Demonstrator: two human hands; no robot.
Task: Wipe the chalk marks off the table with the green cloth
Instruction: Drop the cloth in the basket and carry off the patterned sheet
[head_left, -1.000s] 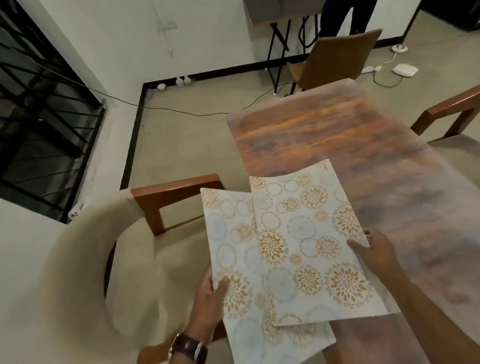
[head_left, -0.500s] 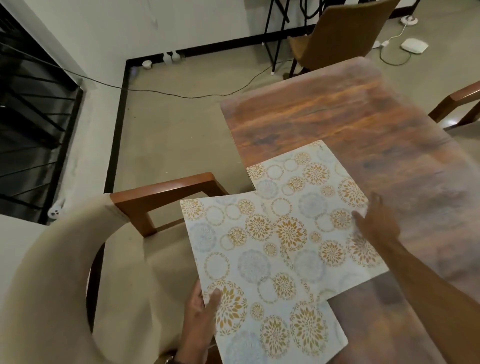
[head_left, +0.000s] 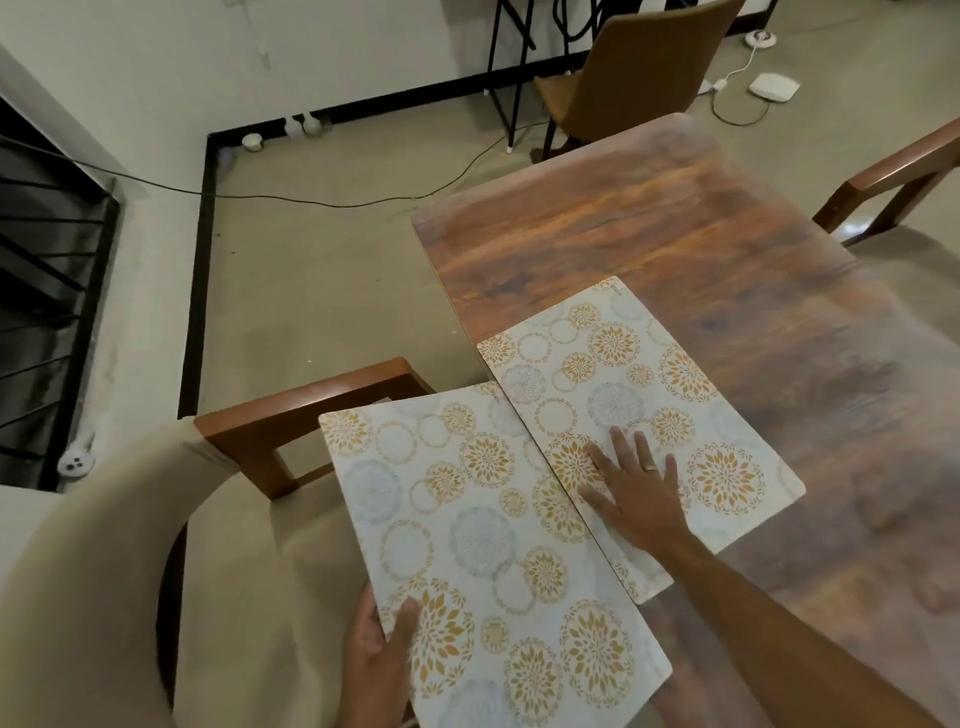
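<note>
Two white placemats with orange and blue flower circles are in front of me. One placemat lies on the wooden table, and my right hand rests flat on it with fingers spread. The other placemat sticks out past the table's left edge over a chair; my left hand pinches its near left corner, thumb on top. Pale chalky smears show on the table at the right. No green cloth is in view.
A beige cushioned chair with wooden arms stands at my left, under the held placemat. Another wooden armchair is at the table's right, a brown chair at its far end. Cables run across the floor.
My left hand has drawn the lower placemat out leftward and toward me, from under the other. My right hand has shifted from the upper placemat's right edge onto its middle, lying flat.
</note>
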